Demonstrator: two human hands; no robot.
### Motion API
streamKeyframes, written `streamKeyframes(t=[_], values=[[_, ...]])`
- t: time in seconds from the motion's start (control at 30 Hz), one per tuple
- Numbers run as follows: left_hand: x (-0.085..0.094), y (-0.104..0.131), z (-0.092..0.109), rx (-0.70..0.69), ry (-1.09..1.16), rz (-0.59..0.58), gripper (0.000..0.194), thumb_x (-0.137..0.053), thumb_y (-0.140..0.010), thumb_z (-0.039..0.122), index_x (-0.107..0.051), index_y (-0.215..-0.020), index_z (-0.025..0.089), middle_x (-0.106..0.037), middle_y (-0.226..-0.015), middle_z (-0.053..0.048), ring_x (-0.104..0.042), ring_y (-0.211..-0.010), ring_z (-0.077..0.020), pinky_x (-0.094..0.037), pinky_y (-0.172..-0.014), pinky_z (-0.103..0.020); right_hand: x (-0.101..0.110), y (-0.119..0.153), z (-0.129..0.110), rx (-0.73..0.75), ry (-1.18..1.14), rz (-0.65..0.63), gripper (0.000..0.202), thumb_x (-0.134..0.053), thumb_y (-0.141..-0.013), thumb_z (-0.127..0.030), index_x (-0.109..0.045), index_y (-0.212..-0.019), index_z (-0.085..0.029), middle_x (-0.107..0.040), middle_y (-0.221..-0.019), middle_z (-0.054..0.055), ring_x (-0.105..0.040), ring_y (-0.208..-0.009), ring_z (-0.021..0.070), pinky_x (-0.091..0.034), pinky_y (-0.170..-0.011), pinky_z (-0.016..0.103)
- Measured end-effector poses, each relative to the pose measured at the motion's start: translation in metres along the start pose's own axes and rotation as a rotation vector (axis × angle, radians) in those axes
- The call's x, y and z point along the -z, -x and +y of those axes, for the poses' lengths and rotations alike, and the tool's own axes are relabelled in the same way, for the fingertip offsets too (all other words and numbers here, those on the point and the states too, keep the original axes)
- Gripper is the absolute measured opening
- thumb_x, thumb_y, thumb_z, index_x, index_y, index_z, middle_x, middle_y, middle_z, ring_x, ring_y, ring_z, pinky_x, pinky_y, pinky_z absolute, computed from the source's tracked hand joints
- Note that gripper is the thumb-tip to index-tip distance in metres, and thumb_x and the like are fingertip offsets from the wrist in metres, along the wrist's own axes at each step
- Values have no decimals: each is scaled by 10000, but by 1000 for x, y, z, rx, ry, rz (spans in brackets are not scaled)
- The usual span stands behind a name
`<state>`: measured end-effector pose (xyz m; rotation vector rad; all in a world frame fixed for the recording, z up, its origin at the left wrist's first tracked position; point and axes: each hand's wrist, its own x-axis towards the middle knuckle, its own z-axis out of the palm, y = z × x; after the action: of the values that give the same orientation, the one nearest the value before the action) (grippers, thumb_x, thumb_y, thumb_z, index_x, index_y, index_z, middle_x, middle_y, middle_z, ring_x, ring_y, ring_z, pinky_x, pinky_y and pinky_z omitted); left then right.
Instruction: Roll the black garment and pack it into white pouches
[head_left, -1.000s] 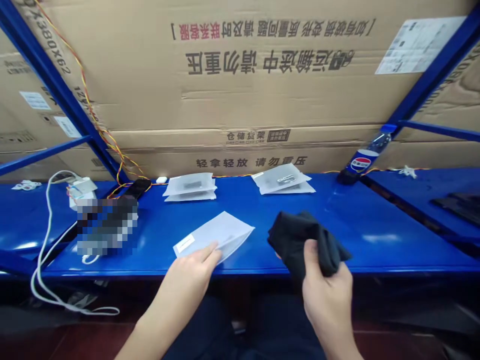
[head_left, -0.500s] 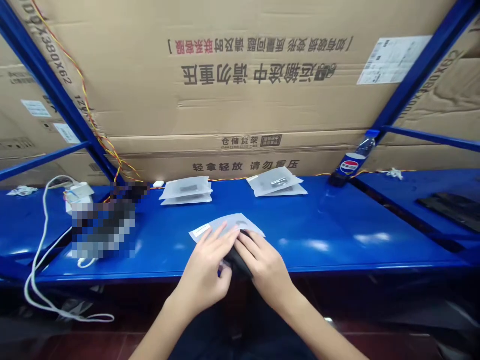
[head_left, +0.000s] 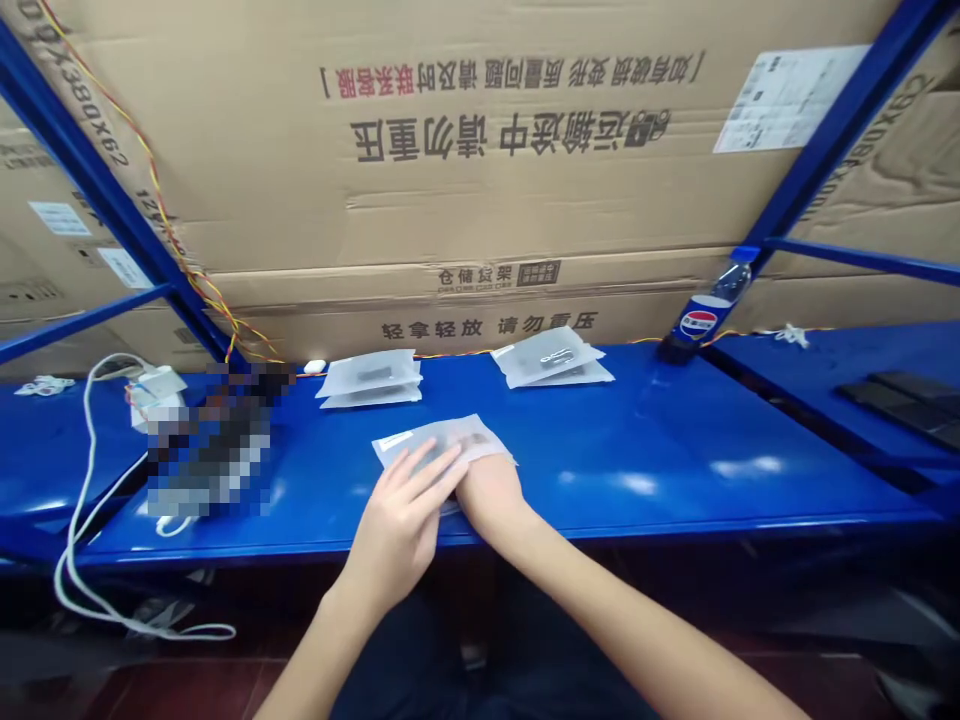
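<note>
Near the front edge of the blue shelf, a frosted plastic bag (head_left: 439, 437) with a white label lies under my left hand (head_left: 405, 510). The left fingers are stretched over the top of the bag, and the thumb is tucked out of sight beneath, so the hand grips its edge. My right hand (head_left: 491, 490) has gone into the bag's near opening up to about the wrist. Its fingers are covered by the cloudy plastic, where only dark blurred shapes show through. The black object is hidden now.
Frosted bags with dark items lie in two stacks, a left stack (head_left: 367, 380) and a right stack (head_left: 551, 360). A cola bottle (head_left: 701, 315) leans by the right post. White cable (head_left: 64, 520) hangs at the left. Large cardboard (head_left: 480, 220) backs the blue shelf (head_left: 600, 440).
My right hand has pushed forward and left into the frosted bag, taking the black object out of sight. My left hand has shifted slightly left on the bag.
</note>
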<state>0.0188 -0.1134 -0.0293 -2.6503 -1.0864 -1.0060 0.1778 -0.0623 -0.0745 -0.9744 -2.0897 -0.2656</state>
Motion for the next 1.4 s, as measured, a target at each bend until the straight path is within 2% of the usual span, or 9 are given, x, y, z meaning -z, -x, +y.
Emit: streamKeyframes(t=[0.17, 0.33, 0.47, 0.6, 0.8, 0.97, 1.1, 1.23, 1.4], values=[[15, 11, -11, -13, -96, 25, 521, -499, -985, 43, -659, -1436, 249, -695, -1457, -80, -612, -1410, -304, -588, -1101, -498, 24, -1, -8, -44, 54, -191, 322, -646, -973, -233, -728, -1266, -128, -784, -1212, 158, -753, -1028, 298, -618, -958, 425], [17, 14, -10, -56, -161, 45, 428, -559, -1005, 96, -664, -1408, 195, -719, -1417, -113, -644, -1367, -317, -600, -1079, -487, 22, -2, 1, -97, 166, -281, 378, -540, -1004, -75, -723, -1324, -159, -779, -1252, 162, -757, -1114, 291, -626, -959, 425], [23, 24, -19, -136, -232, 40, 311, -548, -1037, 115, -720, -1290, 169, -755, -1346, -135, -729, -1242, -313, -650, -981, -445, 34, 9, 16, 215, 70, -173, 364, -612, -1033, -167, -665, -1388, -109, -755, -1308, 168, -725, -1198, 274, -607, -1039, 439], [29, 40, -29, -167, -198, 145, 465, -504, -1033, 20, -634, -1446, 189, -792, -1271, -103, -776, -1156, -241, -649, -984, -362, 65, 28, 24, 486, 30, 71, 244, -639, -998, -77, -735, -1222, -55, -787, -1203, 167, -706, -1207, 273, -600, -1043, 424], [8, 41, -15, -52, -89, 344, 648, -656, -984, 24, -510, -1571, 258, -812, -1224, -68, -810, -1047, -237, -667, -953, -364, 94, 26, 5, 209, 94, 154, 271, -686, -953, -70, -742, -1217, -92, -791, -1059, 157, -719, -1006, 275, -587, -811, 410], [-7, 26, 8, -8, -13, 389, 570, -616, -1023, 52, -517, -1547, 255, -821, -1188, -57, -822, -981, -203, -684, -879, -303, 84, 7, -23, 326, -38, 107, 166, -631, -1025, -144, -760, -1129, -123, -805, -1032, 110, -734, -1038, 250, -609, -911, 396], [1, 27, 14, 103, 3, 438, 471, -681, -996, 86, -614, -1437, 241, -838, -1107, -43, -830, -940, -215, -690, -884, -326, 78, 4, -17, 387, -34, 157, 194, -585, -1023, -55, -760, -1010, -139, -802, -920, 82, -740, -861, 198, -603, -756, 322], [14, 33, 13, 268, 51, 401, 339, -690, -1017, 198, -668, -1350, 256, -847, -992, -1, -831, -896, -204, -693, -877, -337, 80, 8, -7, 350, -81, 119, 140, -598, -1028, -75, -731, -1053, -110, -793, -943, 93, -748, -895, 193, -604, -819, 325], [18, 24, 19, 91, 36, 362, 174, -672, -1014, 138, -741, -1141, 235, -844, -1044, -32, -824, -907, -191, -688, -857, -314, 83, 8, -12, 385, -110, 95, 157, -583, -1044, -108, -729, -1102, -114, -804, -1015, 110, -743, -938, 202, -606, -846, 343]])
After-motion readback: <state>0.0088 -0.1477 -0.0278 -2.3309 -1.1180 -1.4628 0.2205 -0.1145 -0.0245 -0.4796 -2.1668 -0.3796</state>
